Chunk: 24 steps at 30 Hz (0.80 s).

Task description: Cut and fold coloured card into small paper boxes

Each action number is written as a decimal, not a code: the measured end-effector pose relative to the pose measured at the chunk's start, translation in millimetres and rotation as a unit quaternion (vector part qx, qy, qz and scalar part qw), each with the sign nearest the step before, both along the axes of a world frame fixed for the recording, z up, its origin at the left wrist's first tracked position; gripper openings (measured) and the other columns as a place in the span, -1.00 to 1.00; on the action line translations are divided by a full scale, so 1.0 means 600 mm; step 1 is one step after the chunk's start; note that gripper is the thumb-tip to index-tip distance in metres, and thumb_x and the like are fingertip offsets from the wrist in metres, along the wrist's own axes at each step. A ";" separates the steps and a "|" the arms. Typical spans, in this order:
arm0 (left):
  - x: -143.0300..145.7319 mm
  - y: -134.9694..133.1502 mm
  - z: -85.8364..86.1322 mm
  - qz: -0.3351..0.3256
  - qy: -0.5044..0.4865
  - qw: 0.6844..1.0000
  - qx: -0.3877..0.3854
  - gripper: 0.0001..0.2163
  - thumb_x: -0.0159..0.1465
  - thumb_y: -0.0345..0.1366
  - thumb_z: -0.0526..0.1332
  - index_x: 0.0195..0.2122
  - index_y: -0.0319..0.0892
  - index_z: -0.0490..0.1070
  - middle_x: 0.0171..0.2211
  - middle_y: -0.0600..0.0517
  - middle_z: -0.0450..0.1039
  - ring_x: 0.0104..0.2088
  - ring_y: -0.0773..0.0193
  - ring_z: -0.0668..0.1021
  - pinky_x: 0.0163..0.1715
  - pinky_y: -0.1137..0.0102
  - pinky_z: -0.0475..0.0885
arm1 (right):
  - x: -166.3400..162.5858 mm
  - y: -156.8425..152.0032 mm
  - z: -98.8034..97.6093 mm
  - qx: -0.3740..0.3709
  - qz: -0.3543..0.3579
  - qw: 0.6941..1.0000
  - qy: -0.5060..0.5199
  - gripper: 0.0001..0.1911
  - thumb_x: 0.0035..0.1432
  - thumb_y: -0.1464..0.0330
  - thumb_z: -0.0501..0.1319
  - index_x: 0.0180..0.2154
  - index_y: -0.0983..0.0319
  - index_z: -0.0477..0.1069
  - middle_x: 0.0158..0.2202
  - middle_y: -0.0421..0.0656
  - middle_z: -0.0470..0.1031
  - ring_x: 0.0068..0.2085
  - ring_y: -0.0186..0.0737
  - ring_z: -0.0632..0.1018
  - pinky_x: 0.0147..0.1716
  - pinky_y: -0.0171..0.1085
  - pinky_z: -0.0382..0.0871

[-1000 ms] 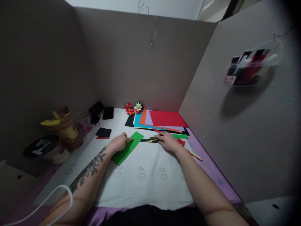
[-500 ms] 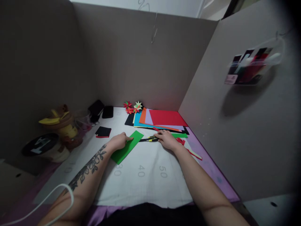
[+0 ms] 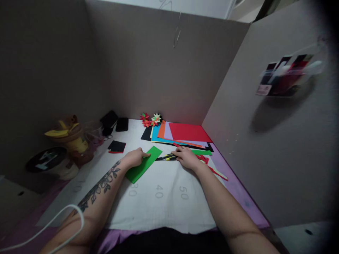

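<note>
A long green paper strip (image 3: 143, 164) lies slanted on the white numbered mat (image 3: 164, 201). My left hand (image 3: 134, 158) rests on the strip's left edge, fingers pressed down on it. My right hand (image 3: 186, 157) lies over the handle end of a black and yellow tool (image 3: 165, 158) that looks like a cutter or pen, just right of the strip. Its fingers are curled onto the tool. A stack of coloured paper sheets (image 3: 182, 134), red on top, lies just behind both hands.
Small folded paper stars (image 3: 150, 120) sit at the back wall. A black phone (image 3: 122, 124), a black pouch (image 3: 108, 120) and small black card (image 3: 117, 146) lie at the left, beside a yellow-topped jar (image 3: 69, 139). Red and green scraps (image 3: 209, 163) lie at the right. Cardboard walls enclose the desk.
Both hands have stayed almost where they were; the view has shifted slightly. My right hand has edged a little left along the tool.
</note>
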State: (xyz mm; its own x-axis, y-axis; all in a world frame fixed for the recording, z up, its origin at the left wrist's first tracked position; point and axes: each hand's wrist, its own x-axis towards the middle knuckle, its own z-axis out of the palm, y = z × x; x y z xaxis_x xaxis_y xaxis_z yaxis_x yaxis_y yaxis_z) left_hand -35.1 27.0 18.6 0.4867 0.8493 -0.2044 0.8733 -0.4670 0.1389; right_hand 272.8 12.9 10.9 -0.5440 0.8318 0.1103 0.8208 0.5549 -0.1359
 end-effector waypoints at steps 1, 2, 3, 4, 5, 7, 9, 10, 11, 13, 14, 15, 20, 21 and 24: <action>0.000 0.000 0.001 -0.001 0.001 1.000 -0.001 -0.53 0.23 -0.38 0.00 0.15 0.09 0.34 -0.14 -0.08 0.38 -0.24 0.15 0.53 -0.26 0.40 0.34 | -0.004 0.000 0.000 0.000 0.002 1.000 -0.002 -0.58 0.16 0.48 0.13 0.05 0.09 0.40 -0.05 -0.07 0.41 -0.04 -0.10 0.34 -0.05 -0.15 0.12; 0.000 0.000 0.001 -0.001 0.003 1.000 -0.003 -0.53 0.23 -0.38 0.00 0.15 0.09 0.34 -0.14 -0.08 0.38 -0.25 0.16 0.53 -0.27 0.41 0.34 | -0.009 0.000 0.000 0.001 0.007 1.000 -0.002 -0.58 0.16 0.48 0.14 0.05 0.09 0.40 -0.05 -0.07 0.41 -0.04 -0.10 0.33 -0.05 -0.15 0.11; 0.000 -0.001 0.002 -0.001 0.005 1.000 -0.004 -0.53 0.23 -0.38 0.00 0.15 0.08 0.34 -0.14 -0.08 0.39 -0.25 0.16 0.53 -0.28 0.42 0.34 | -0.013 -0.001 0.000 0.003 0.014 1.000 0.000 -0.58 0.15 0.48 0.14 0.05 0.10 0.40 -0.06 -0.07 0.41 -0.03 -0.10 0.33 -0.05 -0.15 0.11; 0.000 -0.001 0.002 0.000 0.006 1.000 -0.004 -0.52 0.23 -0.38 0.00 0.16 0.08 0.33 -0.13 -0.09 0.38 -0.26 0.16 0.53 -0.29 0.42 0.33 | -0.017 -0.001 0.001 0.005 0.020 1.000 0.003 -0.58 0.15 0.48 0.15 0.05 0.10 0.40 -0.06 -0.08 0.41 -0.02 -0.10 0.33 -0.05 -0.15 0.11; 0.000 -0.001 0.002 0.000 0.006 1.000 -0.003 -0.52 0.23 -0.39 0.00 0.16 0.08 0.33 -0.13 -0.09 0.38 -0.26 0.16 0.53 -0.30 0.41 0.33 | -0.019 -0.002 0.001 0.007 0.025 1.000 0.006 -0.58 0.15 0.48 0.15 0.05 0.09 0.40 -0.06 -0.08 0.41 -0.02 -0.10 0.33 -0.05 -0.16 0.12; 0.002 -0.001 0.002 -0.001 0.002 1.000 -0.002 -0.51 0.22 -0.41 -0.01 0.16 0.10 0.33 -0.13 -0.09 0.38 -0.25 0.14 0.53 -0.29 0.40 0.33 | -0.019 -0.003 0.000 0.009 0.031 0.999 0.010 -0.58 0.15 0.49 0.15 0.04 0.09 0.41 -0.07 -0.08 0.40 -0.01 -0.10 0.34 -0.05 -0.15 0.12; 0.003 -0.001 0.001 -0.001 -0.002 1.000 -0.004 -0.50 0.23 -0.41 -0.01 0.16 0.11 0.32 -0.14 -0.09 0.37 -0.23 0.13 0.53 -0.27 0.38 0.33 | -0.016 -0.005 -0.003 0.009 0.034 0.999 0.013 -0.59 0.15 0.49 0.16 0.04 0.09 0.41 -0.06 -0.09 0.40 -0.02 -0.10 0.35 -0.05 -0.15 0.12; 0.003 -0.001 0.001 0.001 -0.003 1.000 -0.008 -0.51 0.23 -0.41 -0.01 0.17 0.11 0.32 -0.14 -0.09 0.37 -0.23 0.12 0.53 -0.26 0.37 0.33 | -0.013 -0.005 -0.004 0.010 0.034 0.999 0.014 -0.58 0.15 0.49 0.16 0.04 0.09 0.41 -0.06 -0.09 0.40 -0.02 -0.10 0.35 -0.05 -0.14 0.12; 0.002 -0.001 0.002 0.003 -0.004 1.000 -0.012 -0.51 0.24 -0.39 -0.01 0.17 0.11 0.31 -0.14 -0.09 0.37 -0.23 0.12 0.53 -0.24 0.37 0.34 | -0.011 -0.006 -0.005 0.010 0.034 0.999 0.014 -0.58 0.14 0.49 0.16 0.04 0.09 0.41 -0.06 -0.09 0.41 -0.02 -0.10 0.36 -0.05 -0.14 0.13; 0.000 -0.002 0.006 0.003 -0.006 1.000 -0.022 -0.54 0.25 -0.32 0.02 0.18 0.10 0.30 -0.10 -0.09 0.36 -0.19 0.10 0.52 -0.20 0.35 0.35 | -0.009 -0.005 -0.007 0.010 0.032 0.999 0.013 -0.57 0.14 0.49 0.17 0.05 0.08 0.40 -0.06 -0.09 0.41 -0.02 -0.09 0.36 -0.05 -0.13 0.13; -0.003 -0.003 0.009 -0.004 -0.008 1.000 -0.030 -0.53 0.24 -0.25 0.07 0.20 0.09 0.27 -0.07 -0.09 0.34 -0.16 0.09 0.51 -0.17 0.35 0.35 | -0.008 -0.005 -0.008 0.009 0.031 0.999 0.013 -0.56 0.13 0.49 0.17 0.05 0.09 0.40 -0.06 -0.09 0.41 -0.02 -0.09 0.36 -0.05 -0.13 0.14; -0.006 -0.005 0.013 -0.016 -0.010 0.999 -0.042 -0.48 0.20 -0.18 0.13 0.23 0.08 0.23 -0.02 -0.09 0.32 -0.12 0.08 0.49 -0.14 0.35 0.35 | -0.007 -0.004 -0.008 0.008 0.030 0.999 0.012 -0.56 0.13 0.49 0.17 0.05 0.09 0.40 -0.06 -0.09 0.41 -0.03 -0.09 0.37 -0.05 -0.13 0.14; -0.021 -0.014 0.036 -0.076 -0.016 0.991 -0.107 -0.20 -0.05 -0.15 0.35 0.26 0.06 0.15 0.13 -0.06 0.18 0.06 0.05 0.37 0.01 0.36 0.30 | -0.008 -0.004 -0.005 0.004 0.032 0.999 0.020 -0.56 0.14 0.50 0.17 0.05 0.08 0.40 -0.06 -0.09 0.41 -0.02 -0.10 0.37 -0.04 -0.13 0.15; -0.022 -0.015 0.039 -0.077 -0.015 0.991 -0.111 -0.22 -0.05 -0.16 0.35 0.25 0.08 0.16 0.13 -0.05 0.17 0.07 0.05 0.36 0.02 0.36 0.29 | -0.010 -0.005 -0.004 0.004 0.031 0.999 0.022 -0.56 0.14 0.50 0.17 0.05 0.08 0.40 -0.07 -0.09 0.41 -0.01 -0.10 0.36 -0.04 -0.13 0.15; -0.022 -0.016 0.042 -0.068 -0.002 0.991 -0.113 -0.24 -0.04 -0.17 0.35 0.24 0.14 0.18 0.15 -0.02 0.15 0.08 0.06 0.34 0.03 0.35 0.29 | -0.021 -0.007 0.000 0.006 0.032 0.999 0.019 -0.58 0.13 0.50 0.18 0.02 0.09 0.42 -0.07 -0.09 0.42 -0.02 -0.09 0.37 -0.03 -0.13 0.15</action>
